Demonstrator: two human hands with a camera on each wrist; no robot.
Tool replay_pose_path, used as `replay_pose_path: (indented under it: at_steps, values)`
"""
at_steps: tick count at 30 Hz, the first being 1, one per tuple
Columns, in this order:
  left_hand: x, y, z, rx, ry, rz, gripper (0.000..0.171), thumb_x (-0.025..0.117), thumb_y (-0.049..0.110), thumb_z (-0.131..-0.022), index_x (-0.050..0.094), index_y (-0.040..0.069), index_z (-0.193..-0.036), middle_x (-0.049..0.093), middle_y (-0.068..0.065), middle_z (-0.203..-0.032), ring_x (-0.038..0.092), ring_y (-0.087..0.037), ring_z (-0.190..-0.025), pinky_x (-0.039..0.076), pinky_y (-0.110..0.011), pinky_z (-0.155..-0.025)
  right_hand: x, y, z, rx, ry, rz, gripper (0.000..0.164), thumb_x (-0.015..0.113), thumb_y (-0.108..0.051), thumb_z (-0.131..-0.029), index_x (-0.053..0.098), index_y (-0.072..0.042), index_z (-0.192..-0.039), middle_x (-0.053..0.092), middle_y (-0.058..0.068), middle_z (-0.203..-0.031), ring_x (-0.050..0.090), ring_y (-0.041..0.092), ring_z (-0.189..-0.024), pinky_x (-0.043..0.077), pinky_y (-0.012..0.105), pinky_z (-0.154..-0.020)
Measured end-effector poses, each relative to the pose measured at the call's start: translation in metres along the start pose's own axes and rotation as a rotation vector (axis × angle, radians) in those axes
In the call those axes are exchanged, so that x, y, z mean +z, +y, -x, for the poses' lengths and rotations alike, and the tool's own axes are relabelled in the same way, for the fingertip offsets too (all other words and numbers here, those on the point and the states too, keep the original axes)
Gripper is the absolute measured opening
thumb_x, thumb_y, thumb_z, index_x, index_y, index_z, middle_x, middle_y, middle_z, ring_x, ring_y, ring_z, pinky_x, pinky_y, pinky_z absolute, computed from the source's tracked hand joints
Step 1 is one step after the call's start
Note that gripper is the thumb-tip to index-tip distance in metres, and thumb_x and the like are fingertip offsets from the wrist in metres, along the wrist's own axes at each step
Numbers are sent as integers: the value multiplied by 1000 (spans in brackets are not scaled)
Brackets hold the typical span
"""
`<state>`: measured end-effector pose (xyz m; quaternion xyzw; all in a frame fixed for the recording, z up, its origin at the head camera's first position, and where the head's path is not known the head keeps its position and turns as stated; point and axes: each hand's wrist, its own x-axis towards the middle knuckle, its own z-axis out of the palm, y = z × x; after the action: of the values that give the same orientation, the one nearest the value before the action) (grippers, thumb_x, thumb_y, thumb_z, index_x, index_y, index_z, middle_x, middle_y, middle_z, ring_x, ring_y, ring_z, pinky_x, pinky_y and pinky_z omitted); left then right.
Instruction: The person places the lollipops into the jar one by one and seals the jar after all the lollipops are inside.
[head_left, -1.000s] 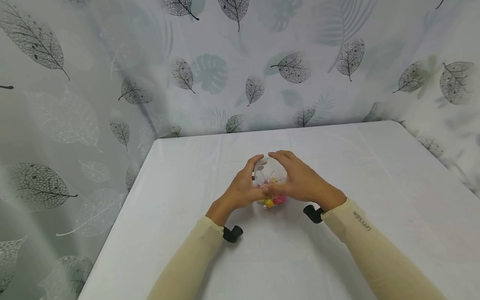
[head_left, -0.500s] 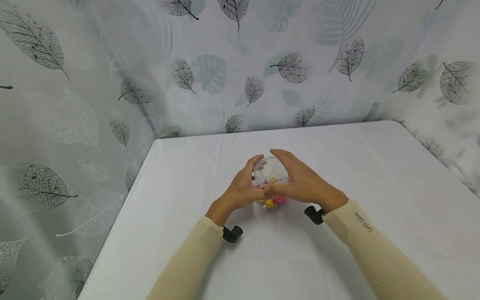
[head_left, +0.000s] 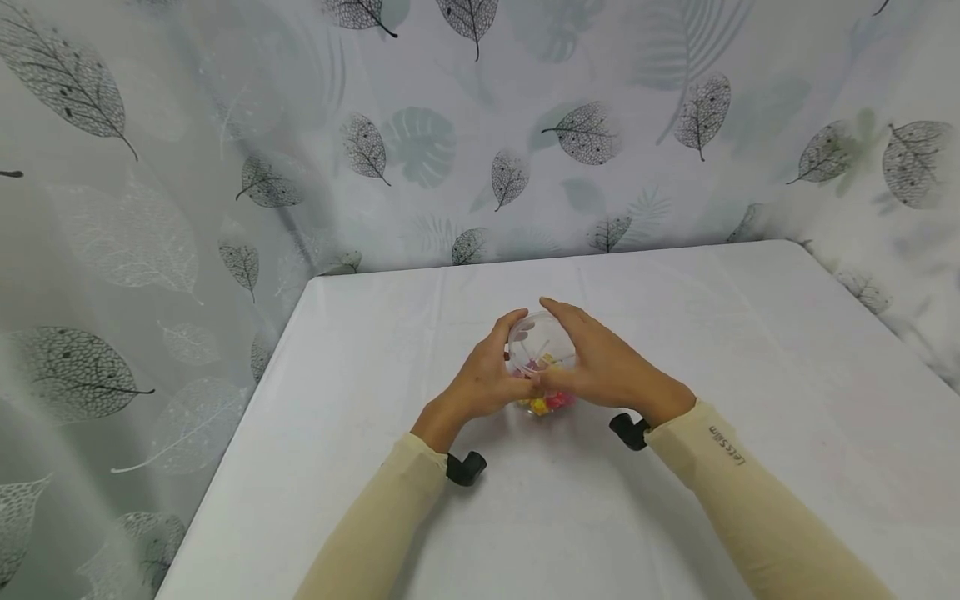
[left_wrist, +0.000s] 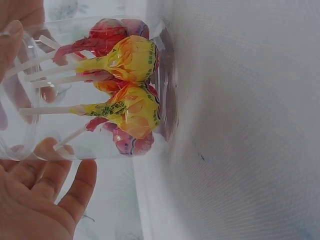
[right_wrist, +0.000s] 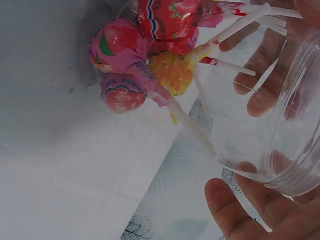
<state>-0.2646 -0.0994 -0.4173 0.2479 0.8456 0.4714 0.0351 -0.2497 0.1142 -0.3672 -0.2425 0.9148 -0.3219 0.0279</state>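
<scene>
A clear plastic jar [left_wrist: 55, 127] with a round clear top [head_left: 536, 337] stands upright on the white table between both hands. Inside are several lollipops [left_wrist: 132, 107] in yellow, red and pink wrappers, heads down and white sticks up. My left hand [head_left: 483, 375] curves round the jar's upper left side, thumb across the front. From the other side my right hand [head_left: 600, 358] curves round the rim, its thumb meeting the left thumb. In the right wrist view, right fingers [right_wrist: 250, 200] lie beside the ridged rim, and pink-wrapped lollipops [right_wrist: 120, 47] show through the wall.
A white cloth covers the table [head_left: 390, 350]. Behind and to the left hangs a leaf-patterned curtain [head_left: 465, 125]. Small black wrist cameras [head_left: 467, 468] sit under both cream sleeves [head_left: 382, 521].
My right hand has shifted slightly to the right, with its index finger a little further out at the rim. The jar and my left hand stay nearly in place.
</scene>
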Motion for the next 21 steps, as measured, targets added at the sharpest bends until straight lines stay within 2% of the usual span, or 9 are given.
replay_pose_path:
  at_steps: [3,7,9,14,21]
  values:
    - [0,1,0,-7,2,6,108,92,19,-79,24,15,-163,51,-13,-149,57,-24,-126,51,-44,-106,1,0,0,7,13,-4,98,79,-44,-88,27,-12,-164,38,15,-163,47,36,-140,41,63,-112]
    - [1,1,0,-9,0,8,107,91,16,-79,24,16,-163,50,-15,-150,56,-25,-127,51,-45,-106,2,-1,-1,21,60,28,103,82,-54,-83,32,-10,-162,45,19,-153,55,37,-126,48,59,-102]
    - [1,1,0,-8,-6,4,107,91,17,-80,24,16,-163,49,-15,-151,55,-25,-128,51,-45,-107,2,0,-1,18,57,35,103,82,-55,-83,32,-11,-162,43,18,-155,53,37,-129,47,61,-104]
    - [1,2,0,-21,-9,7,108,91,21,-80,22,17,-164,48,-14,-153,56,-25,-128,51,-45,-107,-1,0,0,7,6,-11,98,80,-44,-86,29,-14,-164,36,12,-165,42,35,-146,38,64,-114]
    - [1,1,1,-27,-2,2,108,90,17,-80,22,16,-164,49,-15,-151,55,-27,-129,51,-47,-106,3,-1,-1,14,68,47,102,83,-55,-83,36,-9,-161,47,21,-150,56,38,-124,49,60,-102]
